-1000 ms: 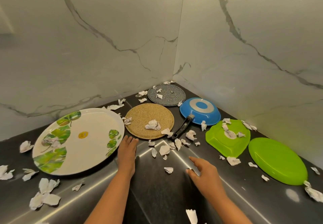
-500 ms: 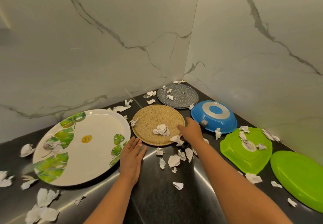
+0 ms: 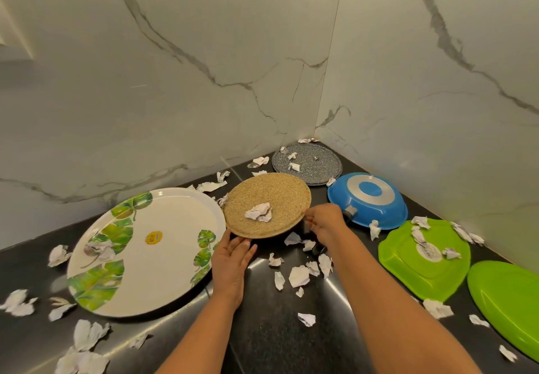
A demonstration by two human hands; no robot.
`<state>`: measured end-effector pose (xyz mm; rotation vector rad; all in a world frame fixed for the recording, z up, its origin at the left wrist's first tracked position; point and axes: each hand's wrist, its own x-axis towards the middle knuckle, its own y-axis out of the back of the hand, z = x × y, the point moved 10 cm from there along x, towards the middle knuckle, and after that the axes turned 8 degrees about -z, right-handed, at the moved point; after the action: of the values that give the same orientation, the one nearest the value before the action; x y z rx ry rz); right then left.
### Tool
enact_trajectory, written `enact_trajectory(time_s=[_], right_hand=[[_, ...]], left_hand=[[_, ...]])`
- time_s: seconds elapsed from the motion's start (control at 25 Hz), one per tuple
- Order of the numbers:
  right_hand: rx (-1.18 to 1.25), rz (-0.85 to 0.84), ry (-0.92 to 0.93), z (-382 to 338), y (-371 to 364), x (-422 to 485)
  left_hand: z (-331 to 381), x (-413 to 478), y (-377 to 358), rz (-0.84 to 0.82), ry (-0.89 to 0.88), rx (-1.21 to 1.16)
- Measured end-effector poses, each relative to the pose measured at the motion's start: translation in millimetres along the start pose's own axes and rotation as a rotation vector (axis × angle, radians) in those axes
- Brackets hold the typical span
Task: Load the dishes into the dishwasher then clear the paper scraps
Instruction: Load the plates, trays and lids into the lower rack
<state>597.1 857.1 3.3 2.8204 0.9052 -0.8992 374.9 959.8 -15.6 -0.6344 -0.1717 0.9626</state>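
A round tan speckled plate point(image 3: 277, 198) is tilted up off the dark counter with a crumpled paper scrap point(image 3: 259, 212) lying on it. My right hand point(image 3: 325, 222) pinches its right rim. My left hand point(image 3: 232, 260) touches the plate's near rim with straight fingers. Beside it on the left lies a large white plate with green leaves point(image 3: 151, 257). A grey speckled plate point(image 3: 315, 163) sits in the corner. To the right are an upturned blue pan point(image 3: 379, 207), an upturned green square dish point(image 3: 420, 265) and a green round plate point(image 3: 507, 300).
White paper scraps point(image 3: 299, 276) are scattered over the counter point(image 3: 277, 338), on the dishes and along the marble walls point(image 3: 175, 82) that meet in the corner behind. More scraps point(image 3: 87, 335) lie at the near left.
My right hand has gone from the pan's handle to the tan plate's right rim. My left hand slid forward to its near edge, and the plate has lifted off the counter.
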Motion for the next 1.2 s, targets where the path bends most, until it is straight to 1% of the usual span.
enact_trajectory(time_s=[0.12,0.24,0.32,0.48,0.64,0.76,0.84,1.0,1.08,1.2], right_hand=[[0.156,-0.073,-0.027,3,-13,-18],[0.212,-0.161,0.054,-5,-21,-49],[0.202,-0.166,0.12,-6,-18,-74],[0.159,-0.1,0.292,2,16,-134],[0.132,-0.018,0.37,21,63,-184],[0.068,0.048,0.423,34,89,-211],[0.031,0.081,0.437,44,98,-228],[0.012,0.167,0.458,67,117,-262],[0.035,0.23,0.478,77,132,-280],[0.099,0.297,0.513,93,155,-313]], left_hand=[[4,0,-3,0.001,-0.036,0.04],[7,0,-7,-0.016,-0.054,0.044],[9,-1,-10,-0.023,-0.049,0.032],[6,-7,-9,0.003,0.019,0.044],[0,-14,-12,-0.076,0.079,0.209],[-4,-22,-11,-0.096,0.095,0.234],[-5,-33,-10,-0.1,0.093,0.199],[-16,-77,-11,-0.105,0.178,-0.009],[-19,-102,-17,-0.152,0.195,-0.009],[-17,-132,-33,-0.267,0.197,0.086]])
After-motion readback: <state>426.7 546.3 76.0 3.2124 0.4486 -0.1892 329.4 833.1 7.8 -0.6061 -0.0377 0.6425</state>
